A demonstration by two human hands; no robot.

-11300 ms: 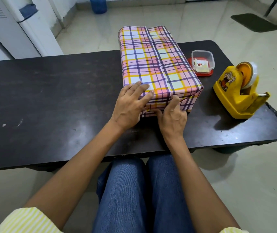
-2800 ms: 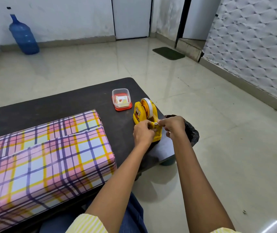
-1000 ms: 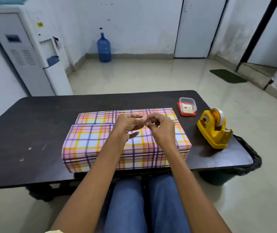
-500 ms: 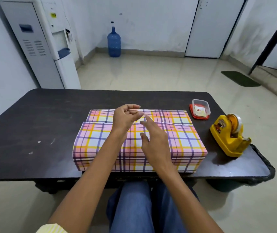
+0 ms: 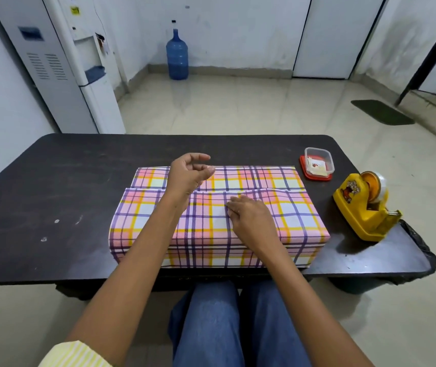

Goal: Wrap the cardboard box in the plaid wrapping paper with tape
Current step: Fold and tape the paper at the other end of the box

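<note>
Two hands at the box (image 5: 299, 221): right hand (image 5: 251, 221) presses flat on its top; left hand (image 5: 189, 173) hovers above, curled, grip unclear.

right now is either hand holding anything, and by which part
Right hand holds nothing; its fingers press flat on the plaid paper. Left hand: fingers curl as if pinching, but any tape cannot be told.

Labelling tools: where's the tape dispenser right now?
Head view: the yellow tape dispenser stands on the table at its right end, just right of the wrapped box, plastic container behind it.
</note>
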